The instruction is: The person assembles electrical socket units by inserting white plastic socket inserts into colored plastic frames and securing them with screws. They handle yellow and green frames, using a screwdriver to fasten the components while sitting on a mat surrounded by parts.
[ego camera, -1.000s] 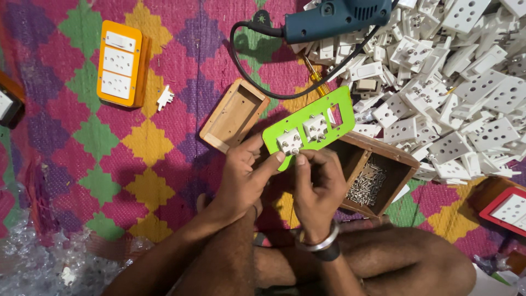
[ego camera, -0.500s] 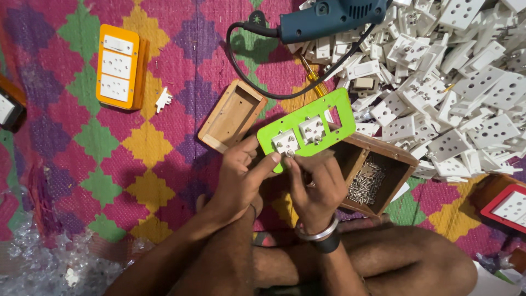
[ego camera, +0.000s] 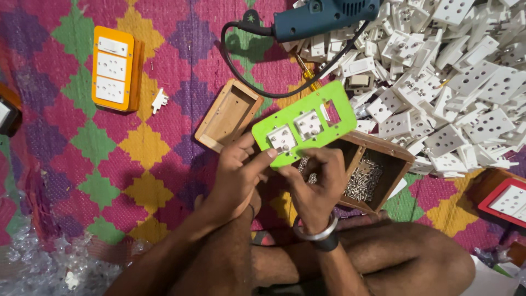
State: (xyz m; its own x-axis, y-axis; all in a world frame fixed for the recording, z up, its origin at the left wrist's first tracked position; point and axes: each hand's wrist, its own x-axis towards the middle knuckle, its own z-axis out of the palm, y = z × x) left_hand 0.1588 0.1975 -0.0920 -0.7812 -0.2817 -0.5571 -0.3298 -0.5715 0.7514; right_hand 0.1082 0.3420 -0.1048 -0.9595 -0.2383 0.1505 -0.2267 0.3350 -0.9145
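Under both hands and everything else lies the woven mat (ego camera: 82, 164), diamonds of pink, purple, green and yellow. Up and to the right of the hands I see the heap of white socket and switch parts (ego camera: 455, 71), spilling over the whole upper right corner. Above the hands lies a blue power drill (ego camera: 323, 16), its black cord (ego camera: 230, 55) looping down toward the green plate; a yellow-handled screwdriver (ego camera: 308, 77) pokes out just under the cord.

Right of the right hand, touching its knuckles in view, sits an open wooden box of small screws (ego camera: 372, 178). Above the left hand, just beside it, an empty wooden box (ego camera: 227, 115) rests tilted. Far left of the hands — well apart — an orange switch board (ego camera: 114, 68) lies face up, a small white part (ego camera: 159, 101) beside it. At the far right edge, a red-framed board (ego camera: 507, 200).

Held between the hands: the green plastic plate (ego camera: 304, 123), tilted, raised over the screw box, two white sockets fitted in it and one narrow slot open. My left hand (ego camera: 235, 181) pinches its lower left edge, thumb on top. My right hand (ego camera: 318, 186) grips the lower edge from beneath, fingers curled — a metal bangle (ego camera: 315, 233) on that wrist.
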